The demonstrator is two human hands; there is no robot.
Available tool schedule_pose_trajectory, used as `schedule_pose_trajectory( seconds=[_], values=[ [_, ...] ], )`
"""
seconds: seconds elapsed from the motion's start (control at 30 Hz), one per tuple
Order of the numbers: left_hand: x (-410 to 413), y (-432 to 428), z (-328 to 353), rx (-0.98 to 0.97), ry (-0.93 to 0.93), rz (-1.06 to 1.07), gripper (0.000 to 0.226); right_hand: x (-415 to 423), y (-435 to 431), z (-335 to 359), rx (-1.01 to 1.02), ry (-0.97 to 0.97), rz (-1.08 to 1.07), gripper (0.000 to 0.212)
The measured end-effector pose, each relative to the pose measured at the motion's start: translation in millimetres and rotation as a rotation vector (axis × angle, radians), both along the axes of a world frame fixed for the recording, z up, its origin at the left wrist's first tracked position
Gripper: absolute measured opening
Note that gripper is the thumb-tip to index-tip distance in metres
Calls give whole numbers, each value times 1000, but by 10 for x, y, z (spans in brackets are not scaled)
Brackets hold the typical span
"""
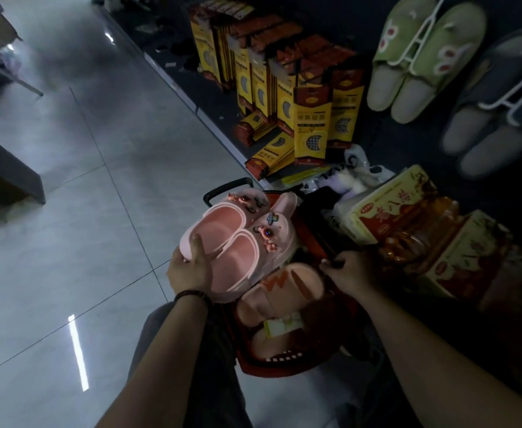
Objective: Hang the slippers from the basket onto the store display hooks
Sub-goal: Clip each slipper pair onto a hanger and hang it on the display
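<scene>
- A store aisle with a glossy grey tiled floor [68, 180] runs along the left; a dark display wall closes off the right side.
- The left hand [190, 268] holds a pair of pink clog slippers [231, 242] by the heel end, thumb on top and fingers underneath. This keeps both shoes together as one bundle, above the basket.
- The red basket [284, 362] stands on the floor just below the person, with a black handle [222, 188] at its far end. Peach slippers [284, 291] lie inside it, yet to be hung.
- Yellow-and-red packets [309, 131] stand stacked on the low shelf beyond the basket; a few have tipped forward.
- The right hand [350, 270] curls its fingers over a dark edge at the basket's right side, probably to steady the basket while the pair is lifted out. Whether that edge is the rim or a second handle is too dark to tell.
- Red-and-cream boxes [408, 217] crowd in beside the basket, leaving little room there.
- Green slippers [420, 57] and grey slippers [494, 112] hang in pairs on white hangers [414, 54], toes down, so each pair displays flat. The hooks themselves lie out of view.
</scene>
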State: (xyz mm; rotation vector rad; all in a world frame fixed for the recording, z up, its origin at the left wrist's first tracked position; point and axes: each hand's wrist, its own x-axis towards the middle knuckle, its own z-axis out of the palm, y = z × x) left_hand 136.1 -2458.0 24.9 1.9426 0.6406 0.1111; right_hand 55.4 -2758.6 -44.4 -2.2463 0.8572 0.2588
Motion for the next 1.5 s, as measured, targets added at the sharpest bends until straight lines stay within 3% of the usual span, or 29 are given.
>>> schedule_pose_trajectory(
  seconds=[0.17, 0.33, 0.47, 0.57, 0.77, 0.87, 1.07, 1.2, 1.33, 1.43, 1.5],
  values=[
    [-44, -146, 15, 32, 59, -79, 53, -33, 30, -267, -42, -32, 44, 18],
    [-58, -220, 36, 69, 108, -147, 55, 6, 53, -132, 32, -44, -29, 27],
    [-49, -247, 29, 68, 140, -139, 56, 38, 147, 281, -61, -270, -19, 15],
    [-53, -273, 20, 39, 135, -106, 57, 48, 90, 590, -35, -455, -141, 8],
    [-61, -306, 28, 38, 135, -51, 57, 7, -192, 812, -80, -779, -496, 21],
    [-68, -329, 33, 28, 137, -44, 56, 36, -169, 907, 53, -870, -581, 17],
    [-84, -393, 7, 31, 145, -98, 47, 139, 305, 848, 464, -683, -444, 18],
    [-79, -371, -77, -46, 168, -153, 28, 218, 584, 672, 335, -527, -255, 18],
    [-76, -389, -62, -185, 140, -171, 35, 293, 607, 616, 249, -443, -237, 16],
    [-81, -400, -45, -51, 132, -250, 34, 337, 612, 576, 204, -410, -256, 16],
    [-74, -376, -97, -68, 104, -262, 37, 344, 623, 560, 186, -397, -298, 16]
  ],
)
